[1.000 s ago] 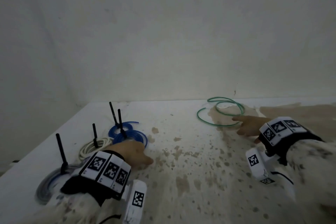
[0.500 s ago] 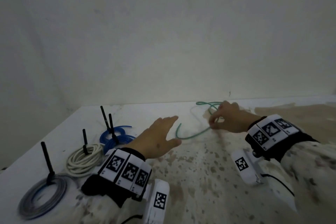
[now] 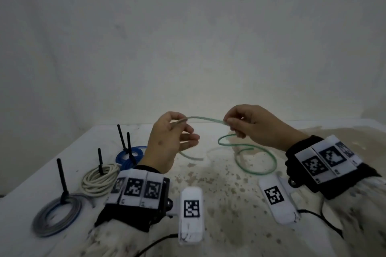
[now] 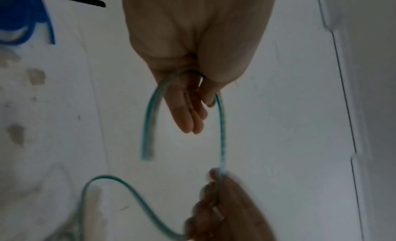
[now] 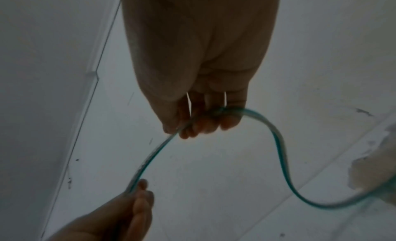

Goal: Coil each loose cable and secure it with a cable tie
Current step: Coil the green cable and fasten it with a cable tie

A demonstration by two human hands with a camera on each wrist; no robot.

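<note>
A thin green cable [image 3: 205, 119] arcs in the air between both hands above the table [image 3: 219, 190]. My left hand [image 3: 177, 126] pinches it near one end; the short free end [image 4: 147, 126] hangs down below the fingers. My right hand [image 3: 231, 124] pinches the same cable [image 5: 154, 153] further along. The remainder of the green cable [image 3: 257, 159] trails down from the right hand into loose loops on the table. In the left wrist view the cable [image 4: 220, 129] runs from my left hand [image 4: 201, 85] to the right hand [image 4: 216, 178].
At the left lie tied coils with black cable ties sticking up: a grey-blue coil [image 3: 56, 215], a white coil [image 3: 98, 181] and a blue coil [image 3: 129, 155]. The tabletop is stained brown in the middle and right. A pale wall [image 3: 188, 37] stands behind the table.
Both hands rose off the table with the green cable. The left hand, open half a second ago, now pinches the cable near its end; the right hand lifted its part higher.
</note>
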